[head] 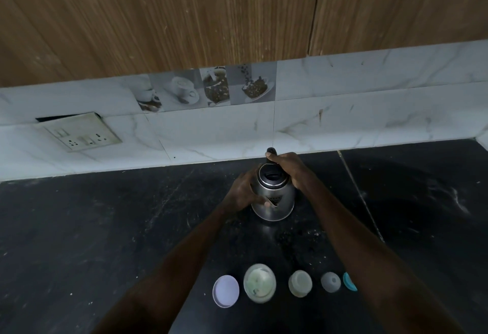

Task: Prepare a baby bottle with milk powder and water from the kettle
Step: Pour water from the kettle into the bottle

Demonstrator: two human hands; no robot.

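The steel kettle (276,199) stands upright on the black countertop (105,228), near the marble-tiled wall (343,111) at its 12 o'clock. The right hand (289,165) is curled round its black handle (271,151) on the far side. The left hand (241,192) wraps the body from 9 o'clock, thumb lying just beside the spout. In a row at the kettle's 6 o'clock, well apart from it, run a loose pale lid (225,291), an open jar (259,283) with pale contents, an open baby bottle (300,283), a grey teat (330,282) and a blue piece (349,282) partly hidden by the right forearm. A switch plate (81,132) sits at 10 o'clock
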